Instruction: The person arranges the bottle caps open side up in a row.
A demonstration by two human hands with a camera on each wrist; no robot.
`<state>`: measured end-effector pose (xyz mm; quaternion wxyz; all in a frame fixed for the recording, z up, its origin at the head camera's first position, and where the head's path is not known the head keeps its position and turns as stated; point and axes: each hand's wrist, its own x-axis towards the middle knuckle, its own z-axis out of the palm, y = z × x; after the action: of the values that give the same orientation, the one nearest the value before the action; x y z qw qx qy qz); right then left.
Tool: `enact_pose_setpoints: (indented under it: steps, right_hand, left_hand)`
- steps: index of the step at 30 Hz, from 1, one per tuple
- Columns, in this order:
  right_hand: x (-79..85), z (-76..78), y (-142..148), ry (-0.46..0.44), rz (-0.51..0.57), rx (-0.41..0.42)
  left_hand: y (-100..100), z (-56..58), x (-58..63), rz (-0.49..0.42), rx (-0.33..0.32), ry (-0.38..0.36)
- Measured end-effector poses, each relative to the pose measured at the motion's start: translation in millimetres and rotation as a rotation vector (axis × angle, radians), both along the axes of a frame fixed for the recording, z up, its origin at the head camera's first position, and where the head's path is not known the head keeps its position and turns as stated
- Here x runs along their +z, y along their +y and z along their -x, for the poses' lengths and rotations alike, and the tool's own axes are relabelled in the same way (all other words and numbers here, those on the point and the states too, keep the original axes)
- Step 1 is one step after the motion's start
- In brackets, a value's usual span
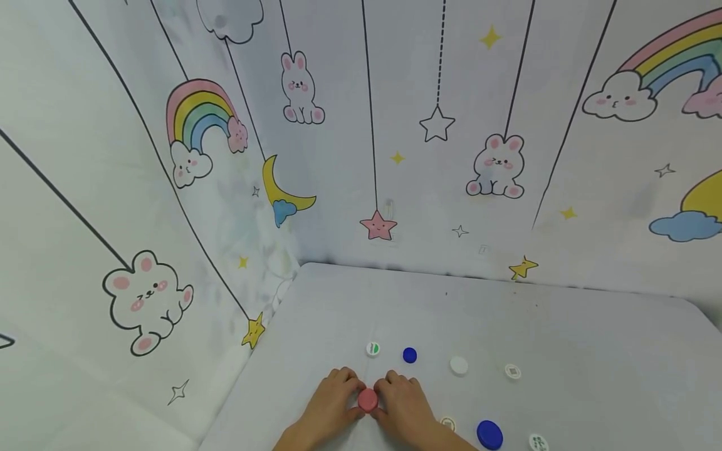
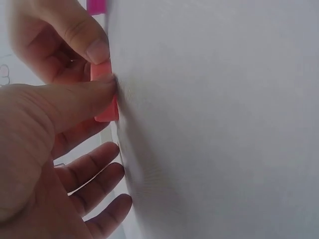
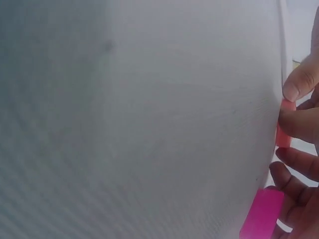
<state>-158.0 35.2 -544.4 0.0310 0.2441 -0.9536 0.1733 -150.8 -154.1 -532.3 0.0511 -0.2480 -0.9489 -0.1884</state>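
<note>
A round red cap [image 1: 368, 399] lies on the white table between both hands. From one side my left hand [image 1: 333, 402] pinches it with thumb and fingertips. Opposite, my right hand [image 1: 405, 402] grips its other edge in the same way. In the left wrist view both thumbs press the near side of the red cap [image 2: 105, 110], the other left fingers spread along the tabletop. The right wrist view has the red cap [image 3: 285, 134] at its right edge. A magenta piece [image 3: 262, 214] stands near the right fingers there; its kind is unclear, and the head view does not reveal it.
Beyond the hands lie a white-and-green cap [image 1: 373, 349], a small blue cap [image 1: 409, 355], a plain white cap [image 1: 459, 366] and a patterned white cap [image 1: 512, 371]. A large blue cap [image 1: 489, 435] and a green-marked cap [image 1: 538, 442] are right. The right forearm partly covers another cap [image 1: 447, 423].
</note>
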Motion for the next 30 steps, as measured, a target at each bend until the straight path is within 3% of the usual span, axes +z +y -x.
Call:
enact_pose_setpoints:
  steps: [6,14,23,30]
  right_hand:
    - [4.7,0.7,-0.8,-0.063,0.075,-0.007]
    - [5.2,-3.3,0.6,-0.059,0.237,-0.039]
    - [8.8,-3.8,4.3,-0.071,0.319,-0.038]
    - [4.9,-3.0,4.2,0.025,0.402,0.016]
  left_hand:
    - [-2.1,1.4,-4.3,-0.026,0.012,-0.002]
    - [-4.8,2.7,-9.2,-0.074,0.008,0.006]
    - [-5.5,2.6,-4.1,-0.118,-0.016,-0.008]
    - [-6.3,-1.4,0.1,-0.147,-0.032,0.001]
